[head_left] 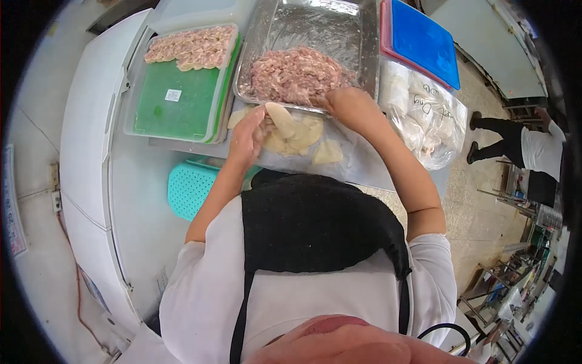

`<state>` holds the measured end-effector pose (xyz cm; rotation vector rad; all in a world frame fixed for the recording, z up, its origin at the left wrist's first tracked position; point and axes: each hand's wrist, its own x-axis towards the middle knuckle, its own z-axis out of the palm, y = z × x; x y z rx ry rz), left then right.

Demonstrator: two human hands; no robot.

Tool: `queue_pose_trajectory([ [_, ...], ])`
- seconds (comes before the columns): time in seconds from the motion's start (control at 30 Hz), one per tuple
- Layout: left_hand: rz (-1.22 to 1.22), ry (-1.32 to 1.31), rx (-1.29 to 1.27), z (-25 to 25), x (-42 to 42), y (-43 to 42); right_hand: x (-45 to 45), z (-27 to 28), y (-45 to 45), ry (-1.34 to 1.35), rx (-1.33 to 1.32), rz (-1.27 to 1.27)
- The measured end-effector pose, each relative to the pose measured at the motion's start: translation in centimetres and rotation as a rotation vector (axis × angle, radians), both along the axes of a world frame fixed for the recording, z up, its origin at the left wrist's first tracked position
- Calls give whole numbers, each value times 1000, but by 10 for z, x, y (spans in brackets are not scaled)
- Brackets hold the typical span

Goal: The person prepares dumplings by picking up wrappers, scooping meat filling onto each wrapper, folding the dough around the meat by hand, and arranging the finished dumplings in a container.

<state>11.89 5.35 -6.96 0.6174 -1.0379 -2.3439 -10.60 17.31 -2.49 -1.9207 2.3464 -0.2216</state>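
Note:
A round, pale dough wrapper [279,119] stands tilted in my left hand [247,138], whose fingers are closed round its edge. Ground meat [297,75] is heaped in the near part of a metal tray [327,24]. My right hand [350,108] reaches over the tray's near rim at the meat's lower right edge, with its fingers bent down; their tips are hidden. More flat wrappers [303,138] lie loosely stacked on clear plastic just below the tray, between my hands.
On the left, a green-bottomed container [176,103] holds rows of filled pieces [194,47]. A blue lid [424,42] and plastic bags of white packages [418,112] are on the right. A turquoise basket [191,189] sits at lower left. Another person [539,148] stands far right.

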Motion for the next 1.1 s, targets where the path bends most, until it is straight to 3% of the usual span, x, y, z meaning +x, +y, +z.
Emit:
queue_pose_trajectory([
  [0.13,-85,-101,-56,-15,7,-11,9,5,-49,141,-35,-4],
  [0.2,-141,21,291,-14,12,-14,16,-9,-74,316,-237,86],
  [0.33,-252,139,501,-4,33,-24,59,-31,-84,283,-128,163],
  [0.4,-289,-110,74,-10,44,-26,71,-32,-79,264,-188,146],
  [0.43,-286,-102,77,-8,48,-29,74,-24,-73,250,-183,176],
  [0.5,-423,-286,-246,-2,58,-39,67,-1,-65,273,-130,204],
  [0.57,-430,-275,-373,7,62,-45,58,35,-66,298,-79,236],
  [0.63,-433,-270,-493,5,66,-50,54,72,-71,417,114,83],
  [0.73,-517,-283,-645,-13,68,-61,42,56,-86,515,50,101],
  [0.8,-528,-218,-832,-21,66,-62,48,15,-83,461,26,159],
  [0.87,-472,-217,-783,-24,66,-57,55,-8,-81,407,-1,218],
  [1.0,-397,-257,-780,-21,61,-55,62,-9,-68,185,173,41],
  [1.07,-404,-288,-731,-24,59,-54,48,-14,-59,-227,31,-60],
  [1.1,-414,-319,-683,-26,56,-52,41,-13,-56,-225,30,-58],
])
